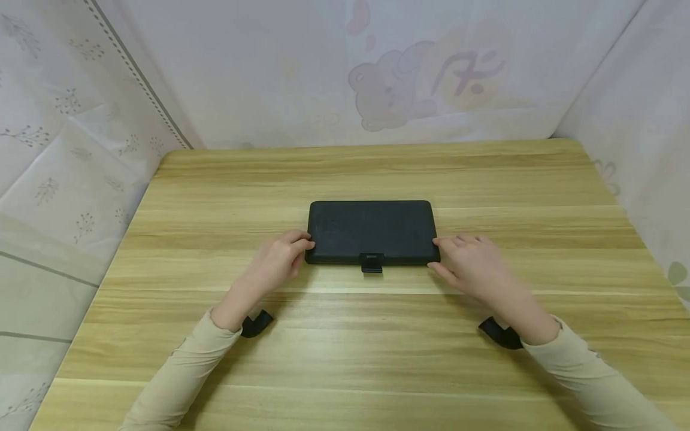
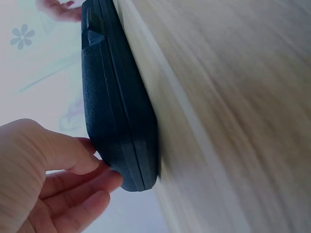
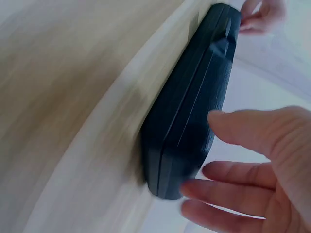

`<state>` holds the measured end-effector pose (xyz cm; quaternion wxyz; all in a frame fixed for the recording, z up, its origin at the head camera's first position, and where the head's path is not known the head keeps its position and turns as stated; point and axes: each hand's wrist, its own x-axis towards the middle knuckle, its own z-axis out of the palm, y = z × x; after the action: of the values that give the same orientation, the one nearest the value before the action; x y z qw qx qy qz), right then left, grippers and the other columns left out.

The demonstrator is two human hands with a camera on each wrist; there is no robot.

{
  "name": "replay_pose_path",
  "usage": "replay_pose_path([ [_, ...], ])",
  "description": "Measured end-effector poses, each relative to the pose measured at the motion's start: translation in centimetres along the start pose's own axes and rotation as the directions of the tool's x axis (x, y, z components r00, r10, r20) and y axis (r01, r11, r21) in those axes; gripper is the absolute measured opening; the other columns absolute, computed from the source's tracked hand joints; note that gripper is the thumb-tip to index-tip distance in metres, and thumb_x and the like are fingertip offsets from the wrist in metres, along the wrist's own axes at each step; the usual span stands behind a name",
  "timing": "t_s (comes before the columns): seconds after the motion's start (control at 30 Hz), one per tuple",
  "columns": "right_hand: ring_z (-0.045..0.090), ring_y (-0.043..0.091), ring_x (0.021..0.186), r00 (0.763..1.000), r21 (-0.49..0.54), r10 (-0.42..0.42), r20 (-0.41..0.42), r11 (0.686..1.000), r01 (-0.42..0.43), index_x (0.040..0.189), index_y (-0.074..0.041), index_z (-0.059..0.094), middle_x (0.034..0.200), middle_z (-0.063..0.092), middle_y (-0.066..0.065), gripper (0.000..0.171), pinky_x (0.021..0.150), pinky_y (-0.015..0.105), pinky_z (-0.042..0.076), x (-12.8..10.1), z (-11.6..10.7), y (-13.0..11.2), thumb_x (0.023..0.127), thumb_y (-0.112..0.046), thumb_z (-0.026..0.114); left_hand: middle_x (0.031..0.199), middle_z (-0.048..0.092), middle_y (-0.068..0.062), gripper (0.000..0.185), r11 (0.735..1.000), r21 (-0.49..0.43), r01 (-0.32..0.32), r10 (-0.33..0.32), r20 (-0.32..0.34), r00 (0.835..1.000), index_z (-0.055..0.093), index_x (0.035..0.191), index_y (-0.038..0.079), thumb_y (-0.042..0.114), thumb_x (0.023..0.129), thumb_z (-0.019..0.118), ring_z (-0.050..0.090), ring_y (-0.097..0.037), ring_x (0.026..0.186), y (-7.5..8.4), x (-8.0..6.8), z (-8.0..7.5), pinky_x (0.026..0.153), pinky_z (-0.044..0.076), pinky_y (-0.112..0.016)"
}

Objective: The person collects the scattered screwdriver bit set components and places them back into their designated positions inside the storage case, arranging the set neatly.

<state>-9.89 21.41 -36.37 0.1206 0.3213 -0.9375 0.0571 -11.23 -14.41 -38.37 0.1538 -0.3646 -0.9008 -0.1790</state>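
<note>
A black hard case [image 1: 372, 230] with a textured lid lies flat and closed on the table, its latch [image 1: 372, 263] jutting from the front edge. At the case's left end, my left hand [image 1: 275, 257] touches the edge with its fingertips; the left wrist view shows the fingers [image 2: 80, 194] loosely bent against that end. My right hand [image 1: 474, 263] is at the right end, thumb [image 3: 238, 127] and fingers spread apart around the corner. In the right wrist view the thumb tip overlaps the lid's edge. The case's contents are hidden.
The wood-grain table [image 1: 345, 353] extends around the case. Pale printed cloth [image 1: 302, 72] hangs behind the table and at both sides. Below the wrists are curved black pieces, one at the left [image 1: 257, 324] and one at the right [image 1: 501, 333].
</note>
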Motion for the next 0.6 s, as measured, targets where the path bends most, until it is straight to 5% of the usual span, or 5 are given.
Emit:
replay_pose_path([
  [0.33, 0.055, 0.032, 0.106, 0.996, 0.017, -0.09, 0.025, 0.996, 0.09, 0.121, 0.001, 0.059, 0.118, 0.06, 0.016, 0.057, 0.078, 0.045, 0.045, 2.7, 0.9, -3.8, 0.077, -0.031, 0.077, 0.096, 0.065, -0.013, 0.019, 0.996, 0.062, 0.06, -0.062, 0.032, 0.998, 0.072, 0.091, -0.001, -0.008, 0.075, 0.063, 0.065, -0.026, 0.085, 0.8, 0.5, -0.1, 0.055, 0.052, -0.031],
  [0.6, 0.057, 0.03, 0.102, 0.993, -0.001, -0.121, -0.011, 0.993, 0.121, 0.12, -0.001, 0.061, 0.116, 0.062, 0.015, 0.059, 0.069, 0.038, 0.042, 4.1, 1.6, -5.6, 0.075, -0.035, 0.079, 0.095, 0.065, -0.013, 0.017, 0.995, 0.071, 0.07, -0.073, 0.033, 0.997, 0.072, 0.09, -0.002, -0.007, 0.076, 0.064, 0.064, -0.027, 0.085, 1.1, 0.7, -0.2, 0.058, 0.054, -0.033],
])
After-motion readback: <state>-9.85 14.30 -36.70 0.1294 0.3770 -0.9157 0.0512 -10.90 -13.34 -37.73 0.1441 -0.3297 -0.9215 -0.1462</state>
